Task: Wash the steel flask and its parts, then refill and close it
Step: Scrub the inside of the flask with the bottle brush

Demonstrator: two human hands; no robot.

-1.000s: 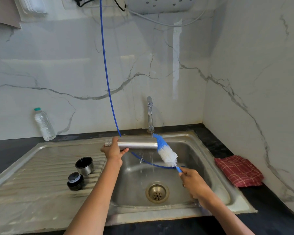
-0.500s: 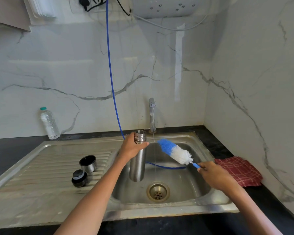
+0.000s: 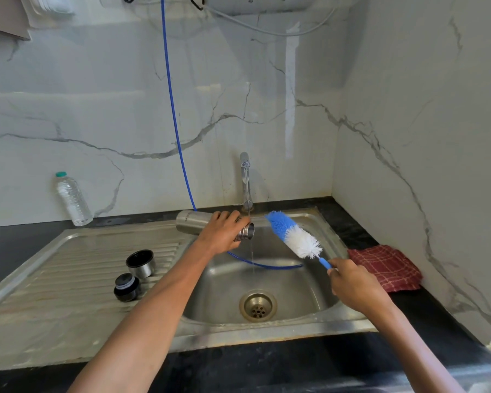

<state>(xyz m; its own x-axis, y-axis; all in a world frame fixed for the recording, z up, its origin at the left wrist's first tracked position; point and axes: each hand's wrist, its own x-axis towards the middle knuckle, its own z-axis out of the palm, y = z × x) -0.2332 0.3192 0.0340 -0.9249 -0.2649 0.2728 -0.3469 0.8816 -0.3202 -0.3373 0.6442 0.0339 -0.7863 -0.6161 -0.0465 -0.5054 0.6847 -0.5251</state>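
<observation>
Head view looks down at a steel sink (image 3: 318,330) set in a dark worktop (image 3: 20,245). Of the two hands, the left hand (image 3: 224,235) grips the steel flask (image 3: 194,222) near its neck. The flask lies on its side above the basin, with its open mouth pointing right, just under the tap (image 3: 245,180). A thin stream of water (image 3: 251,256) runs down past the mouth. The right hand (image 3: 355,285) holds the blue handle of a bottle brush (image 3: 294,235). The brush head (blue at the tip, white lower down) is tilted up toward the flask mouth, near it but not touching. On the ribbed drain board sit the steel cup (image 3: 141,263) and the black stopper (image 3: 126,286), close together. A blue hose (image 3: 172,109) hangs down into the basin. A red checked cloth (image 3: 386,268) lies right of the sink, and a plastic water bottle (image 3: 73,198) stands by the wall.
</observation>
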